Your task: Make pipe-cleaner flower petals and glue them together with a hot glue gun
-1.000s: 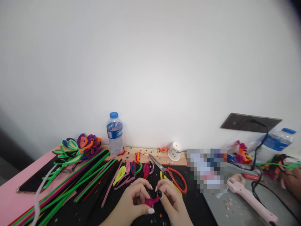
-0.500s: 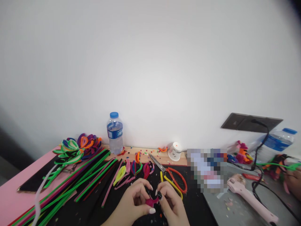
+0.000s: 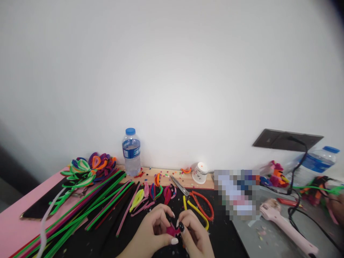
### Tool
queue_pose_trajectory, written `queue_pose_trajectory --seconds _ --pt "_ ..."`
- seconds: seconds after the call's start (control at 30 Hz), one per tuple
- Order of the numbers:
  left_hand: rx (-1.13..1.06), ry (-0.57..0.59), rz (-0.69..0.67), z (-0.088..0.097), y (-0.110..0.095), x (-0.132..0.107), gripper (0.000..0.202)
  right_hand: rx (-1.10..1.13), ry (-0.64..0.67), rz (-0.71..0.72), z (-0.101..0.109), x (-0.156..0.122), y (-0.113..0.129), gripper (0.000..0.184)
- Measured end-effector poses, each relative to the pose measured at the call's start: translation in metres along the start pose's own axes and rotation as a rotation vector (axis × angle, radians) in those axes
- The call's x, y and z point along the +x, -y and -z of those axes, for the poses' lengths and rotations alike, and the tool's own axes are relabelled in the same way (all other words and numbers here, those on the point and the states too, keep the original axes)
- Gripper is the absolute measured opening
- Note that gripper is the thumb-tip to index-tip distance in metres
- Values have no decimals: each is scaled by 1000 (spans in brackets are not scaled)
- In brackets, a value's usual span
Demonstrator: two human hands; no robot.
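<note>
My left hand [image 3: 154,229] pinches a small magenta pipe-cleaner piece [image 3: 171,230] between thumb and fingers. From the right, my right hand [image 3: 195,231] closes its thumb and fingertips on the same piece's edge; part of it is hidden by the fingers. Just beyond my hands lie bundled pipe-cleaner loops: a yellow one [image 3: 137,200], a magenta one [image 3: 167,195] and a multicoloured one [image 3: 156,192]. Scissors [image 3: 197,200] with orange handles rest beyond my right hand, beside a bent yellow pipe cleaner [image 3: 199,214].
Long pipe cleaners [image 3: 88,211] and a pipe-cleaner flower [image 3: 92,166] lie at left. Along the wall stand a water bottle [image 3: 131,152] and an upturned paper cup [image 3: 200,172]. At right are a pink glue gun [image 3: 287,227], a black cord [image 3: 292,211] and another person's hand [image 3: 338,204].
My right hand has shifted slightly left, closer to my left hand, and its thumb has moved a little on the magenta piece. The other person's hand at far right has moved slightly.
</note>
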State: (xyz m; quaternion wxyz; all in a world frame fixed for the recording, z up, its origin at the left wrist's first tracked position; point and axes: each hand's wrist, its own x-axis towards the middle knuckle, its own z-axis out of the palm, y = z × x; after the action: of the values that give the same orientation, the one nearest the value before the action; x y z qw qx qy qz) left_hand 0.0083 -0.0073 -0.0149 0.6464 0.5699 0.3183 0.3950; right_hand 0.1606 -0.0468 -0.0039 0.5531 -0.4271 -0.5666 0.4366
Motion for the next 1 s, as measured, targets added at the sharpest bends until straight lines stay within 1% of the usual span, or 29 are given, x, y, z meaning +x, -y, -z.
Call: queue_pose_trajectory --seconds 0.3,0.53,0.77,1.0 --pt "14 -15 -3 1 0 0 34 -52 18 81 -1 -1 -5 31" --pt "16 -29 -12 3 5 2 29 -160 103 22 14 8 6 27" --pt "45 13 -12 4 -1 1 29 -117 92 -22 18 17 10 29" --pt "131 85 -38 6 -6 1 21 -82 168 -80 27 22 11 30"
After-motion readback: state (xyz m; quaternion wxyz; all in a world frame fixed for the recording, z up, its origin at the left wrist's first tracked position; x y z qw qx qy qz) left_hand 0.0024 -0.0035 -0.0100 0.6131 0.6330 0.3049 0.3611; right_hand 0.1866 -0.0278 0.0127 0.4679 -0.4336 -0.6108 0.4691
